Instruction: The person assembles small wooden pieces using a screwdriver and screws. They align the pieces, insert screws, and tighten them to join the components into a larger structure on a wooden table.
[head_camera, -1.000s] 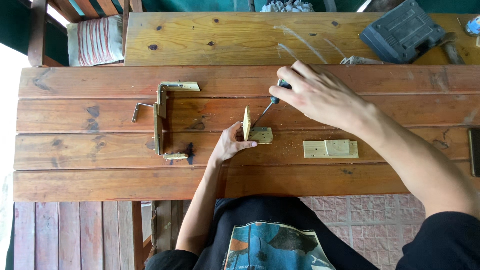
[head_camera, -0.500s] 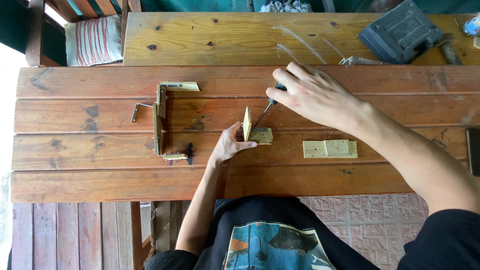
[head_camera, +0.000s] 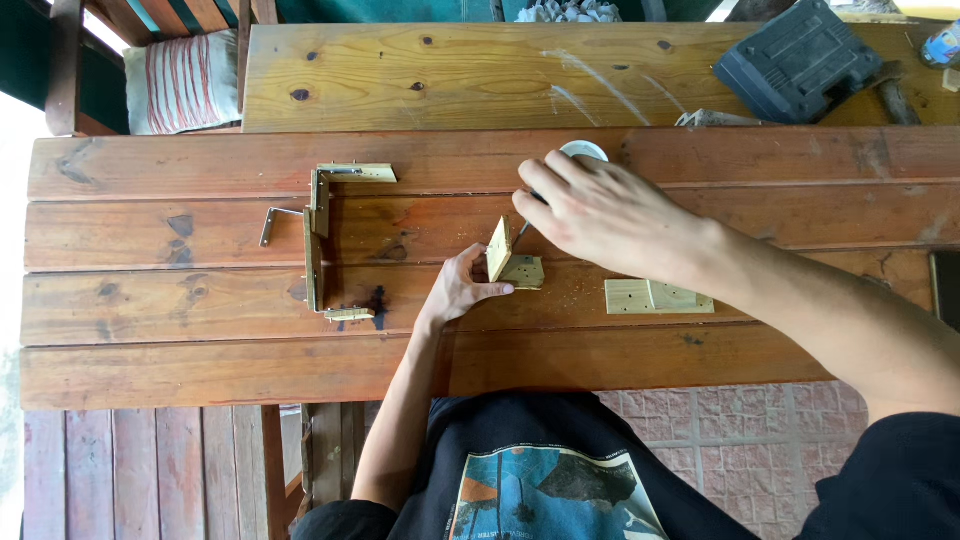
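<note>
A brass hinge lies on a reddish wooden slatted panel, one leaf flat, the other standing upright. My left hand pinches the upright leaf between thumb and fingers. My right hand is wrapped around a screwdriver; only its thin shaft shows, angled down to the flat leaf. A second brass hinge lies flat just right of the first one.
A brass door bolt with brackets is fixed on the panel's left. Behind it stand a pale wooden table, a dark tool case, a striped cushion and a white round object behind my right hand.
My right hand has turned slightly on the screwdriver and shifted a little left. My left hand and the hinge have stayed in place.
</note>
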